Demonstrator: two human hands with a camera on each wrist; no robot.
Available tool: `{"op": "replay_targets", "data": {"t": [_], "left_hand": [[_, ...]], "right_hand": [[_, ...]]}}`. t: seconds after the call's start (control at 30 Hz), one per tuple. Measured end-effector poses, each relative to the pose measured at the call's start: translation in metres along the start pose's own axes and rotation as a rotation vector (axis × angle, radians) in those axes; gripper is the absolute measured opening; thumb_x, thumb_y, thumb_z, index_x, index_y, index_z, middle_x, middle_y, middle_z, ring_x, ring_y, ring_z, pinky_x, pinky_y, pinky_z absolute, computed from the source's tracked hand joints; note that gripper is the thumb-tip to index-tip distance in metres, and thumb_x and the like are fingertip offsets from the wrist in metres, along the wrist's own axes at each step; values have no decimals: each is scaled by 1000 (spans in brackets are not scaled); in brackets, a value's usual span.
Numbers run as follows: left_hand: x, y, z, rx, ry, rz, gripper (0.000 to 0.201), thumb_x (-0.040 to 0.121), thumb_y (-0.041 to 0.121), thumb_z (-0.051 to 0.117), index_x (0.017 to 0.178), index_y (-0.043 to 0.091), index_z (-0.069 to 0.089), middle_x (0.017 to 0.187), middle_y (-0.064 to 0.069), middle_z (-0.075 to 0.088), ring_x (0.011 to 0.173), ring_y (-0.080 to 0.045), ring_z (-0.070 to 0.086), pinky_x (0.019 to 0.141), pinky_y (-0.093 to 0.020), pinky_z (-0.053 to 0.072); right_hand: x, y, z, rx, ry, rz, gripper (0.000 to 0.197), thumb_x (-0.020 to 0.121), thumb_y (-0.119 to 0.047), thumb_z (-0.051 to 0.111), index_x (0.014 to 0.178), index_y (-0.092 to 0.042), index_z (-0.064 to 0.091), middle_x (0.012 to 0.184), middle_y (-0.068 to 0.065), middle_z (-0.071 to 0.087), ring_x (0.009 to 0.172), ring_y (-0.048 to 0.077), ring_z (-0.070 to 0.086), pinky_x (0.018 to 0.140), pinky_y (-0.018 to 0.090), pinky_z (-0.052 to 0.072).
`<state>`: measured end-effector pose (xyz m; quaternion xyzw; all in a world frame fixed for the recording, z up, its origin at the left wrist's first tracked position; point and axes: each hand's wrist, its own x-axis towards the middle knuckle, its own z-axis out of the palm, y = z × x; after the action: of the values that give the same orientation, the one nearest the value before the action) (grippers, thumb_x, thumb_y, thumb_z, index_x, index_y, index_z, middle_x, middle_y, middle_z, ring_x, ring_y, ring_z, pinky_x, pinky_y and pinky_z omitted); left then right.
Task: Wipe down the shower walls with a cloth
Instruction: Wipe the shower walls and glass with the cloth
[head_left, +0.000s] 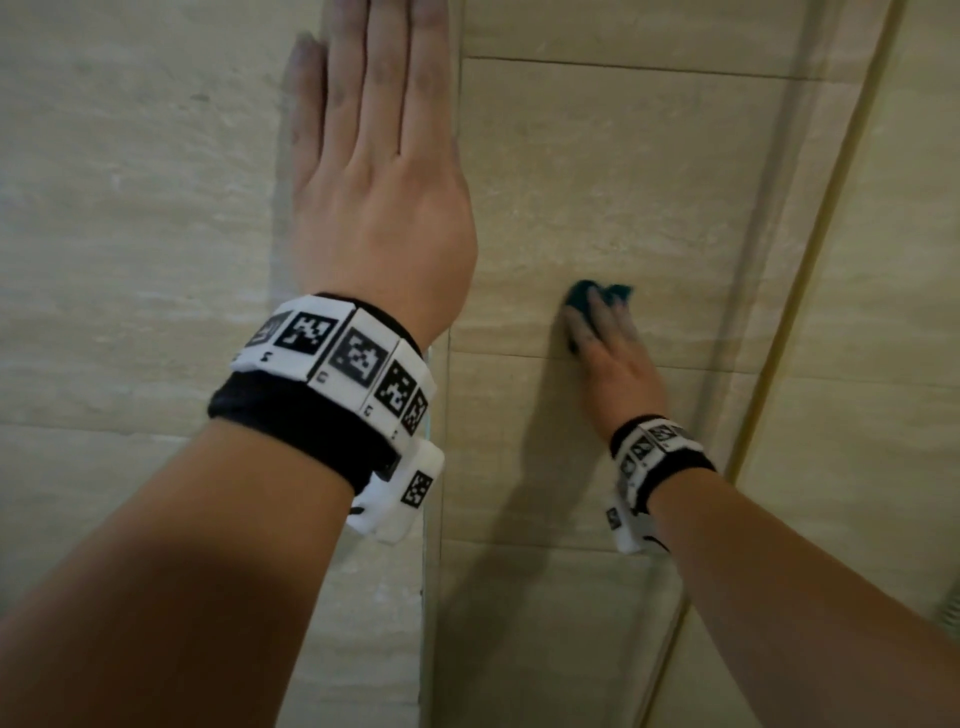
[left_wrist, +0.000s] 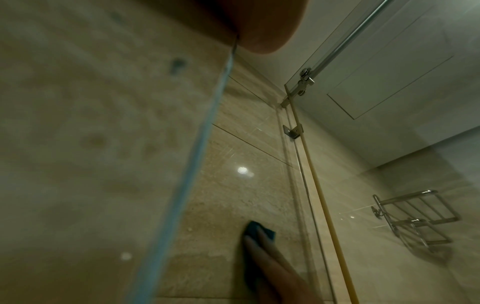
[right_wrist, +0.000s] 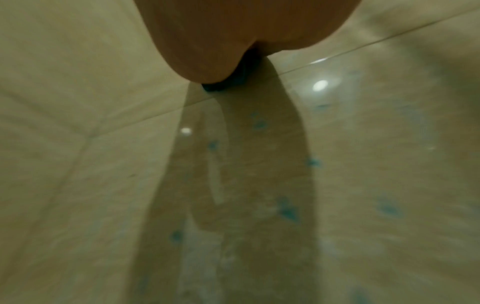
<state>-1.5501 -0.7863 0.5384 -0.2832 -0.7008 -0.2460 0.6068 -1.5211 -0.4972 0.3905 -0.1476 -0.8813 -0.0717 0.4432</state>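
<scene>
Pressing cloth (head_left: 597, 296) flat: right hand (head_left: 613, 358); left hand (head_left: 379, 171) at glass edge (head_left: 434, 519).

left hand (head_left: 382, 171): lies flat on the glass panel (head_left: 156, 208), fingers pointing up, at the panel's right edge
glass panel edge (left_wrist: 197, 148): runs just below the left hand's wrist side
right hand (head_left: 613, 358): lower than the left hand and to its right, pressed on the tiled wall (head_left: 623, 182)
cloth (head_left: 587, 296): between the right hand's fingers and the wall, poking out beyond the fingertips
glass door edge (left_wrist: 319, 185): right of the right hand
wire rack (left_wrist: 415, 220): on the wall farther right, beyond the door edge
</scene>
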Motion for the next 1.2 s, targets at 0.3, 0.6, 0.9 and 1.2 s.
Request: {"op": "replay_targets", "data": {"t": [0.3, 0.6, 0.9, 1.2], "left_hand": [[0, 2, 2, 22, 0, -18, 62, 108, 19, 30, 166, 7, 11, 174, -12, 11, 161, -28, 8, 131, -46, 3], [-2, 0, 5, 72, 33, 1, 60, 106, 19, 34, 164, 7, 22, 170, -13, 25, 159, -31, 18, 130, -47, 9], [-3, -3, 4, 75, 44, 28, 57, 106, 19, 33, 162, 8, 29, 166, -12, 33, 157, -30, 25, 131, -45, 9], [-4, -4, 3, 50, 8, 20, 62, 108, 23, 31, 165, 7, 14, 173, -13, 15, 161, -29, 10, 131, -46, 3]], "right_hand": [[-28, 44, -10, 320, 288, 675, 63, 109, -7, 34, 164, -26, 14, 172, 1, -5, 158, 26, 7, 127, 42, 21], [8, -78, 28, 269, 219, 384, 87, 89, 24, 35, 163, -21, 25, 172, 6, -2, 158, 30, -7, 129, 45, 11], [21, -104, 44, 137, -2, -126, 77, 92, 10, 42, 160, -25, 30, 171, -2, 12, 158, 25, 7, 127, 37, 8], [-16, 38, -16, 345, 365, 668, 61, 108, -8, 37, 164, -22, 15, 172, 6, -2, 158, 26, 3, 127, 35, 10]]}}
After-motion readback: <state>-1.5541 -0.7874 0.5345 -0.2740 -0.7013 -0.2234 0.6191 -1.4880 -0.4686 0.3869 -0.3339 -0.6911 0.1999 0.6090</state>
